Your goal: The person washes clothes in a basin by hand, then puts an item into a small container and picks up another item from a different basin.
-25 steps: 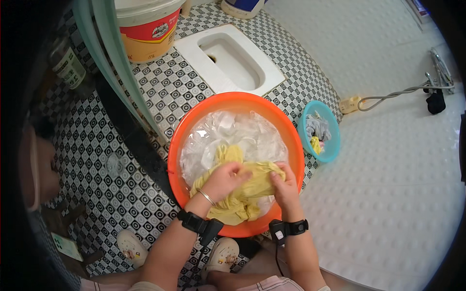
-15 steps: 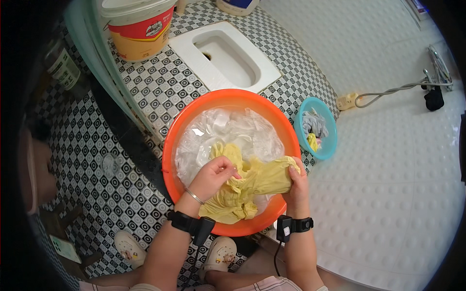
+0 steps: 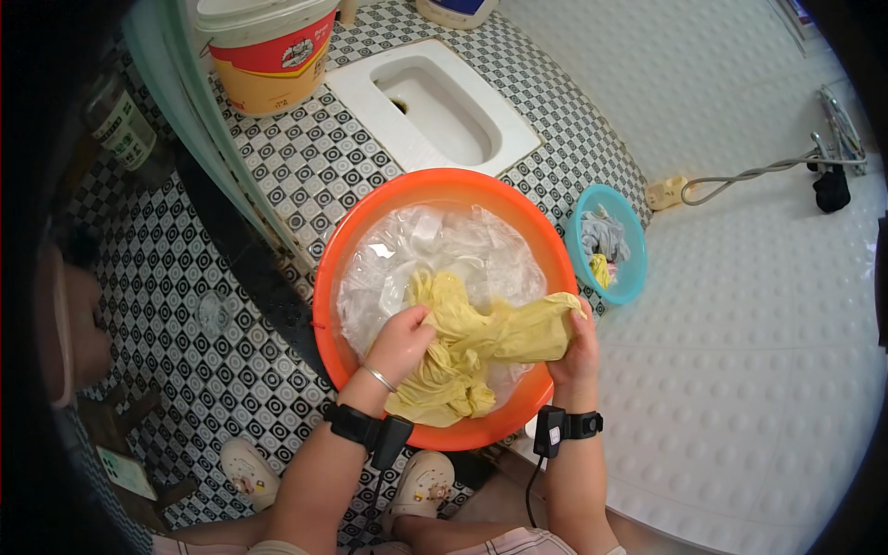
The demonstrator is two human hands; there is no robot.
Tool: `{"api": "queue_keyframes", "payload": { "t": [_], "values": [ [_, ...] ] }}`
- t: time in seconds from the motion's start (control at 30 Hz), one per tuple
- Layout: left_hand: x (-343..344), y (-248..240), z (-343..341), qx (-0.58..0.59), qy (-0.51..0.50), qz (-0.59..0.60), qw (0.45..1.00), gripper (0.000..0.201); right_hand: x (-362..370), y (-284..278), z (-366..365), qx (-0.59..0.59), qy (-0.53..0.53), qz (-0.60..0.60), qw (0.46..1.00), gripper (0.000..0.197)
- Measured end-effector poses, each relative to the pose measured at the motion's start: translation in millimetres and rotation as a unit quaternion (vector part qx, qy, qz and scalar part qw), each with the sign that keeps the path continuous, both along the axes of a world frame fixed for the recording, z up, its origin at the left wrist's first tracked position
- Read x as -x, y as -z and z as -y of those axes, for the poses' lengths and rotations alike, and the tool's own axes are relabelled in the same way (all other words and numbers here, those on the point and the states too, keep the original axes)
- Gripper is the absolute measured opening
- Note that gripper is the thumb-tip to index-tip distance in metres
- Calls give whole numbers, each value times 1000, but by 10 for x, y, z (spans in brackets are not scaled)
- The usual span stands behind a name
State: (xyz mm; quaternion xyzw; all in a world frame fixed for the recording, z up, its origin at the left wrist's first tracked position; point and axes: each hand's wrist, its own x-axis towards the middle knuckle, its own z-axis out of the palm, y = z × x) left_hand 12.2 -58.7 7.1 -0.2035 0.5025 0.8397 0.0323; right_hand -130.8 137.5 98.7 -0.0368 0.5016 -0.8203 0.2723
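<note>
A wet yellow garment [image 3: 462, 342] is bunched over the near part of a big orange basin [image 3: 330, 268]. My right hand [image 3: 579, 353] grips one end of it and holds it stretched out over the basin's right rim. My left hand [image 3: 401, 346] is closed at the garment's left side, its fingertips hidden against the cloth. Around and beyond the garment, the basin holds see-through whitish sheeting [image 3: 425, 231], shiny with water.
Right of the basin, a small blue basin [image 3: 638, 264] holds grey and yellow cloths. Behind are a white squat toilet [image 3: 370, 120] and a large bucket [image 3: 268, 74]. A glass panel edge [image 3: 199, 120] stands left; a shower hose [image 3: 740, 176] hangs on the right wall.
My left hand has shifted from the garment's middle to its left side, its fingers closing more. My right hand has moved slightly right, drawing the cloth's end outward.
</note>
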Motion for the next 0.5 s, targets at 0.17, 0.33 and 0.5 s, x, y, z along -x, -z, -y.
{"api": "queue_keyframes", "payload": {
  "t": [0.17, 0.33, 0.5],
  "values": [
    [132, -158, -397, -286, -219, 17, 933, 33, -274, 238, 363, -324, 19, -199, 925, 26],
    [149, -63, -543, -189, -243, 80, 948, 49, -803, 346, 568, -412, -138, -506, 745, 18],
    [93, 241, -513, -61, -143, 127, 980, 49, -702, 599, 597, -481, -169, -459, 728, 23]
  ]
}}
